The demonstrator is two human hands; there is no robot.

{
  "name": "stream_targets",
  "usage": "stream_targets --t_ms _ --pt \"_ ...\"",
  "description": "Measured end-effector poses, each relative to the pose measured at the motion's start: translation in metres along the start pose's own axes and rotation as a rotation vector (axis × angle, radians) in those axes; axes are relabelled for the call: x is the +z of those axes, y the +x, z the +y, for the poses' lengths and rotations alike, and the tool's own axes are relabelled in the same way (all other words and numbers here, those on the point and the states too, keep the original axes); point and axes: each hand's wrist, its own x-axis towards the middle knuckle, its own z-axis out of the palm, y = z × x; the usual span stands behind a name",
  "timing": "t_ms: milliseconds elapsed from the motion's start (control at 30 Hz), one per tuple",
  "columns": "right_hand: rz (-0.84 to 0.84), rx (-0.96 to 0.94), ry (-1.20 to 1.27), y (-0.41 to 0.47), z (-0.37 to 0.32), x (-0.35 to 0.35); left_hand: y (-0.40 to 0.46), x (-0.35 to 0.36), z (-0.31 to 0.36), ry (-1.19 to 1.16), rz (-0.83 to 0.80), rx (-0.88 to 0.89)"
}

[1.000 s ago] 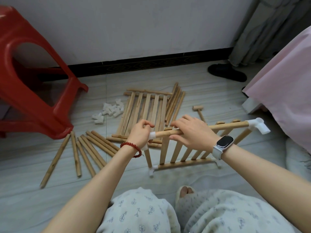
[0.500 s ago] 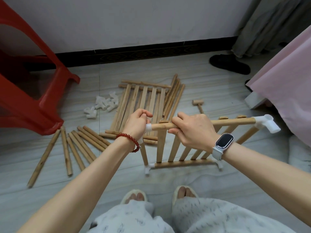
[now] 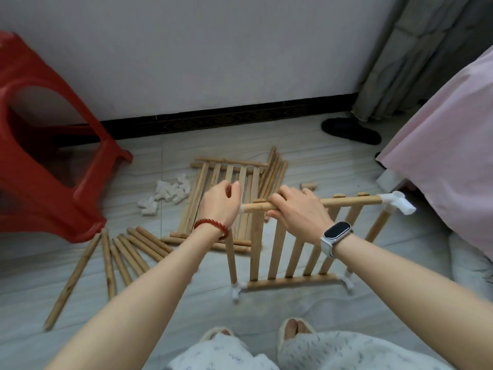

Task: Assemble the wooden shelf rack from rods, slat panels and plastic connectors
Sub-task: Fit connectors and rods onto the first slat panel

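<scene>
The wooden shelf rack (image 3: pixel 293 241) is, by the look of it, at an early stage: a single slat panel stands upright on the floor in front of the person's slippered feet, framed by rods, with white connectors at its lower corners and a white connector (image 3: pixel 394 204) at the top right. Going left to right, most of the kit lies unused: loose rods (image 3: pixel 120 252) fanned beside the red stool (image 3: pixel 40 156), a heap of spare connectors (image 3: pixel 168 194), and a second slat panel (image 3: pixel 226 193) flat on the floor with more rods along its edge. The left hand (image 3: pixel 220 205) sits clenched at the top left corner, where a white connector peeks out; whether its grip encloses that piece cannot be told. The right hand (image 3: pixel 298 209) wraps its grip around the top rod (image 3: pixel 346 202). Compared with half a second ago, the left hand's fingers have lifted higher above the joint, while the right hand keeps its hold.
</scene>
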Motion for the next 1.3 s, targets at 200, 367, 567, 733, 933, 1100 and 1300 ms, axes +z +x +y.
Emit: stream_targets --t_ms 200,367,567,733,933,1100,1300 --pt "0.081 0.169 -0.081 -0.021 0.023 0.007 -0.022 -0.001 -0.011 0.339 -0.069 0.490" --pt "0.140 0.184 -0.123 -0.029 0.035 0.008 -0.024 0.006 -0.008 0.428 0.061 0.525" --pt "0.049 0.079 -0.074 -0.015 0.052 0.007 -0.013 0.004 -0.007 0.495 0.043 0.519" --pt "-0.125 0.034 -0.042 0.003 0.038 0.041 -0.013 0.011 -0.044 0.539 -0.060 0.291" --pt "-0.355 0.021 0.078 0.037 0.014 0.117 0.002 0.031 -0.116 0.785 -0.188 0.215" --pt "-0.451 -0.035 0.116 0.073 0.001 0.181 0.027 0.042 -0.178 0.740 -0.167 0.248" --pt "-0.515 -0.035 0.097 0.079 -0.009 0.226 0.048 0.044 -0.230 0.700 -0.193 0.247"
